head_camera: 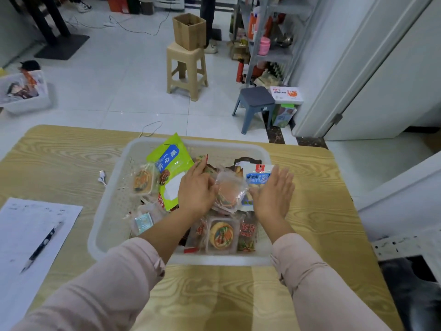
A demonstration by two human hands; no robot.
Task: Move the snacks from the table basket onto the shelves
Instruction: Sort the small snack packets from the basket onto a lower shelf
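A white plastic basket (112, 187) of wrapped snacks is shown on a wood-grain table (59, 158), seen from above by the head camera. Both hands are held over the basket's contents. The left hand (196, 189) is laid palm-down on the pile, its fingers loosely spread and its thumb side touching a clear-wrapped round pastry (230, 193); whether that pastry is actually pinched cannot be told. The right hand (274, 192) is held flat and open, fingers together, just beside the same pastry and partly over a white and blue snack packet (259, 174). Nothing is seen clamped in it. The two hands are set apart, with the pastry between them.

A green pistachio bag (173, 163) is propped toward the basket's far left, next to a second wrapped pastry (143, 181). A further round pastry in a clear tray (220, 235) lies near the basket's near wall, between the forearms. Pink sleeves (124, 278) cover both arms to the wrist.

On the table to the left are placed a sheet of paper (35, 225) with a pen (43, 247) on it, and a white cable (102, 179) close to the basket. Across the tiled floor, a grey metal shelf unit (269, 53) already holding goods stands against the wall, well apart from the table. A beige stool (186, 70) bearing a cardboard box (189, 31) and a blue-grey stool (256, 103) stand near it.
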